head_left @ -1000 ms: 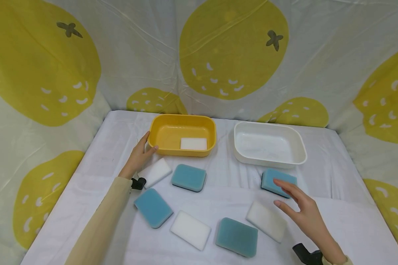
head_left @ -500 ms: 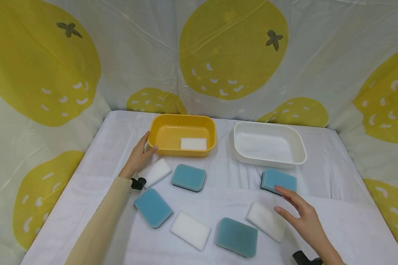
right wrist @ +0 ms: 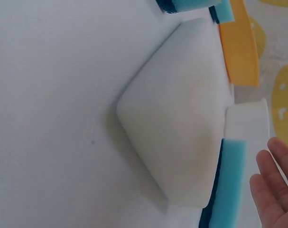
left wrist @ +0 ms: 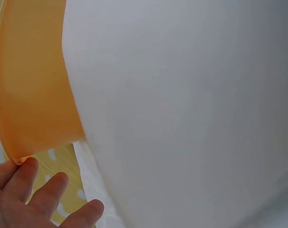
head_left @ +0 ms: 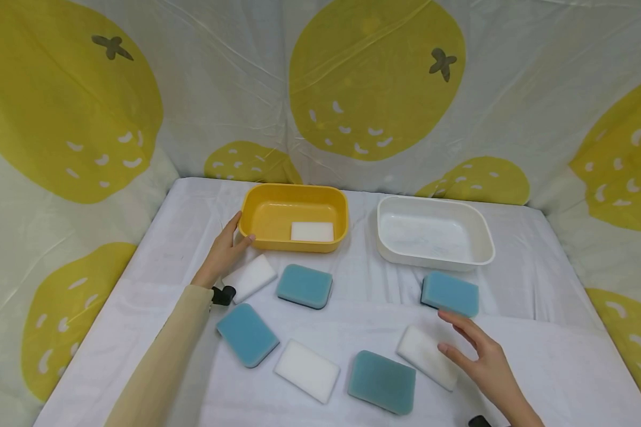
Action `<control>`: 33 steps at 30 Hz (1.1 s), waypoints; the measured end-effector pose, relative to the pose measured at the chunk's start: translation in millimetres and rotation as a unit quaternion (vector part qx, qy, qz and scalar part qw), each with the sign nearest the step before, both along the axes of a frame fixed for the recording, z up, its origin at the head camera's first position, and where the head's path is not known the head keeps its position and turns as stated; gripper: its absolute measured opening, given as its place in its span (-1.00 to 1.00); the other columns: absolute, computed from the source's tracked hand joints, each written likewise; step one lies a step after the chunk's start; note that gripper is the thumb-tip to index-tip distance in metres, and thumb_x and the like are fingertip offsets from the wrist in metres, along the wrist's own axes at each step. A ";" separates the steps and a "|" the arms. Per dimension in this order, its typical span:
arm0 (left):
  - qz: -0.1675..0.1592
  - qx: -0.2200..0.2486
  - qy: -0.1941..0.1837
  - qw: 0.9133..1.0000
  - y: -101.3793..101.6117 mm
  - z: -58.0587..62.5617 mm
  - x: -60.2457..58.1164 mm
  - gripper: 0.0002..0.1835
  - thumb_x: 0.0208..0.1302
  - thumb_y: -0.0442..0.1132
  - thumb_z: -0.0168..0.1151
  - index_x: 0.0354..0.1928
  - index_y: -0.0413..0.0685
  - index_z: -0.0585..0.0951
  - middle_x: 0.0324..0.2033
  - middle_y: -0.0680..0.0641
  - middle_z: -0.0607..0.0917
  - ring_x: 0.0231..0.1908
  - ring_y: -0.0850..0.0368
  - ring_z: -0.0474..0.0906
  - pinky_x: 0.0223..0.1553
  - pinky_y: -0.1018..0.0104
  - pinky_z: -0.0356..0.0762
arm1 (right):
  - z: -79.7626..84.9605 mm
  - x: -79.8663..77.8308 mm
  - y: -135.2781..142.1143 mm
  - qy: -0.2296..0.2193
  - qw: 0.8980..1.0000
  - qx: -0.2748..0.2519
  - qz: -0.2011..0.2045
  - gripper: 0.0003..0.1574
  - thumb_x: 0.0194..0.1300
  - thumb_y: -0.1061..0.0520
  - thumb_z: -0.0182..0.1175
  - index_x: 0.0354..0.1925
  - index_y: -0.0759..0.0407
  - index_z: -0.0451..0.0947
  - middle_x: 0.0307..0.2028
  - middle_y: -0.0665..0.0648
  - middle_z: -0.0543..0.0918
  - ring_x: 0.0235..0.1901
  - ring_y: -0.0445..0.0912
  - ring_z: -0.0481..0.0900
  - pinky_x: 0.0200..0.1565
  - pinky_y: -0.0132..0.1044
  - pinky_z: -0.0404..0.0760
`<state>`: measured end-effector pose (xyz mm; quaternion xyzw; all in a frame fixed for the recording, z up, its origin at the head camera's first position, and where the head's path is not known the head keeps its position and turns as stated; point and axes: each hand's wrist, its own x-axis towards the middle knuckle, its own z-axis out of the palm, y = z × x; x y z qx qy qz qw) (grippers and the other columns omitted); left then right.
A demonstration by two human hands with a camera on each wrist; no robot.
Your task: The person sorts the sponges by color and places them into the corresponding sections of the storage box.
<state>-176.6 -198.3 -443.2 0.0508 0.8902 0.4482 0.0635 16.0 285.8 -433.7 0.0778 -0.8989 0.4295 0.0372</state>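
Observation:
My left hand [head_left: 225, 252] rests against the left end of a yellow plastic tub [head_left: 267, 244], its thumb at the front corner. In the left wrist view its fingers [left wrist: 49, 194] are spread and fairly straight, one fingertip touching the rim; the thumb is out of that view. One white melamine sponge [head_left: 312, 232] lies inside the tub. Holding nothing, my right hand [head_left: 486, 362] hovers with fingers apart beside another white melamine sponge [head_left: 427, 356]. Just beyond its fingertips is a blue scouring sponge [head_left: 451, 293] with a dark underside.
A white plastic tub [head_left: 432, 258] stands at the back right. Several other sponges lie about on the white cloth [head_left: 165, 379]: a blue one [head_left: 304, 286], a greener one [head_left: 381, 381] and a white one [head_left: 307, 370]. A lemon-print curtain [head_left: 235, 89] hangs behind.
My right hand has drawn back from the blue scouring sponge, nearer to me and toward the white sponge. The left hand and the tubs stay where they were.

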 end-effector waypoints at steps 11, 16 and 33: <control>-0.002 0.000 -0.001 1.000 -0.1 0.0 -0.4 -0.16 0.42 0.01 0.06 0.52 -0.06 -0.16 0.47 -0.20 -0.04 0.43 -0.14 -0.13 0.37 -0.10 -0.12 | -9.4 15.6 5.3 -0.081 0.996 0.030 -0.020 -0.30 0.22 0.00 0.34 0.31 -0.09 0.39 0.20 -0.09 0.46 0.14 -0.61 0.16 -0.01 -0.79 0.09; 0.000 0.000 -0.003 1.000 -0.3 0.2 0.2 -0.16 0.42 0.00 0.07 0.52 -0.05 -0.16 0.47 -0.20 -0.05 0.43 -0.14 -0.14 0.37 -0.10 -0.12 | -16.4 18.9 4.2 -0.088 0.995 0.038 -0.025 -0.25 0.16 -0.04 0.37 0.30 -0.08 0.39 0.20 -0.07 0.46 0.12 -0.66 0.13 -0.02 -0.80 0.05; 0.000 0.000 -0.005 1.000 -0.3 0.1 1.1 -0.15 0.42 0.01 0.06 0.52 -0.06 -0.16 0.47 -0.21 -0.04 0.43 -0.15 -0.13 0.37 -0.11 -0.12 | -35.4 27.6 -2.4 -0.009 1.000 0.024 0.016 -0.15 -0.03 0.17 0.49 0.25 0.04 0.44 0.21 0.07 0.45 0.19 -0.57 0.15 0.08 -0.75 0.07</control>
